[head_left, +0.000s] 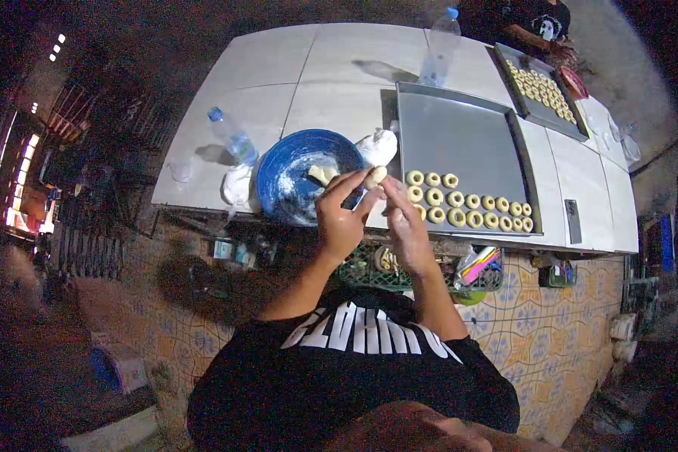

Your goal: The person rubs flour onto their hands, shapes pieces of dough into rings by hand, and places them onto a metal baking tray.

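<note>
A long white tiled table [339, 71] is standing in the middle of a dim room. The floor [550, 339] is showing tiles with a yellow and blue flower pattern. Under the table edge a green plastic crate [369, 275] is sitting. On the far left, bright windows [24, 177] are letting in warm light, and small ceiling lamps [56, 47] are glowing above. Dark shelves [90, 226] are standing near there.

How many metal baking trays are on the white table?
2. The large tray lies right of the blue bowl, with dough rings along its near edge. The smaller tray sits at the far right corner, filled with rings.
</note>
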The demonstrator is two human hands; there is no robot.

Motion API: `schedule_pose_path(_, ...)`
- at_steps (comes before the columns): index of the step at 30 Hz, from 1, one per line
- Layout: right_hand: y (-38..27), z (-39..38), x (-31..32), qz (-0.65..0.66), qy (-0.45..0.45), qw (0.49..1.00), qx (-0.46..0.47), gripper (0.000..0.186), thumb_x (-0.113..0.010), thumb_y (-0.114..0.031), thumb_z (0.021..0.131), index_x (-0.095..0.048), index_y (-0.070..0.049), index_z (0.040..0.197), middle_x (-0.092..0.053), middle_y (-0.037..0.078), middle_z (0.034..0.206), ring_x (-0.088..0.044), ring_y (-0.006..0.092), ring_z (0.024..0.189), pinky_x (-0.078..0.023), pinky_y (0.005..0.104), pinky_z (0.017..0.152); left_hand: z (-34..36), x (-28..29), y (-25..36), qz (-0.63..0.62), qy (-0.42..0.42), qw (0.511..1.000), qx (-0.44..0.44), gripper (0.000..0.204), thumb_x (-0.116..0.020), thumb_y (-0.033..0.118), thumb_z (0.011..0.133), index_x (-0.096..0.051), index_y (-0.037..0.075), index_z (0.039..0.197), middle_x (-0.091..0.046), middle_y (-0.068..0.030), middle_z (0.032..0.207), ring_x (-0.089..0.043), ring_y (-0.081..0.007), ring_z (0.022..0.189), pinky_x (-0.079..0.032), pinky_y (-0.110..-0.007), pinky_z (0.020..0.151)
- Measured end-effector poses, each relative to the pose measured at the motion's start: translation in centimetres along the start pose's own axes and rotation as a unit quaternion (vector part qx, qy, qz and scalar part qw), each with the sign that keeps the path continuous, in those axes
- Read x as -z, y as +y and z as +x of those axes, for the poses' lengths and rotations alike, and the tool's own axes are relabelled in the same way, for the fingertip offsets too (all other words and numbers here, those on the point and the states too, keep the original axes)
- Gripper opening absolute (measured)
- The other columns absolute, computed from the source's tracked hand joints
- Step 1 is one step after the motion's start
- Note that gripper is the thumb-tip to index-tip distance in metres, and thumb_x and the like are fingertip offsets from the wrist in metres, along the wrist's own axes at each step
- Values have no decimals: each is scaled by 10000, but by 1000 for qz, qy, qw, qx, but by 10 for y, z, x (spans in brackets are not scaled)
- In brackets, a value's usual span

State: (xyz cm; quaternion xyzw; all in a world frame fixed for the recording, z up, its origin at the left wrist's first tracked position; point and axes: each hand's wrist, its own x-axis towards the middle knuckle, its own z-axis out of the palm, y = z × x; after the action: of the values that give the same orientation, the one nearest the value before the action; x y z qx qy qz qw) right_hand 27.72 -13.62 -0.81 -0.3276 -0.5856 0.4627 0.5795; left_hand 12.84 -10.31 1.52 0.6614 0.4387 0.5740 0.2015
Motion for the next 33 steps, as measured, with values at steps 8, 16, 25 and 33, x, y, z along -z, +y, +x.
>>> schedule_pose_path(8,-14,0,-7,-307,51,950,19,393,-695,-161,986,-658,40,1322,-510,181,1419,-492,308,1338,-394,414,1145,1,0,-10,-20,-8,1000,5,234,-825,10,844,-749,-28,1062,-768,-168,1112,-744,-279,1027,-571,-361,915)
schedule_pose_path(16,4,-1,-2,157,96,974,-131,620,-519,-472,1076,-610,33,1424,-550,142,1469,-505,224,1313,-354,392,1165,1,-4,-8,12,-8,1000,-1,335,-871,68,823,-760,-27,1125,-768,-178,1123,-740,-310,1041,-572,-379,928)
schedule_pose_path(25,-11,3,-2,-127,65,988,-62,394,-666,-253,990,-715,-25,1308,-555,136,1422,-501,300,1321,-368,425,1153,2,-2,-8,-49,-49,997,33,313,-772,22,906,-741,2,1217,-769,-176,1141,-738,-287,1068,-557,-380,954)
schedule_pose_path(33,-24,2,-11,-264,53,962,52,516,-673,-346,972,-674,32,1324,-510,210,1453,-471,367,1369,-347,467,1170,4,1,-5,-108,-99,988,55,263,-662,120,1013,-725,9,1243,-765,-167,1182,-728,-230,1088,-552,-354,965)
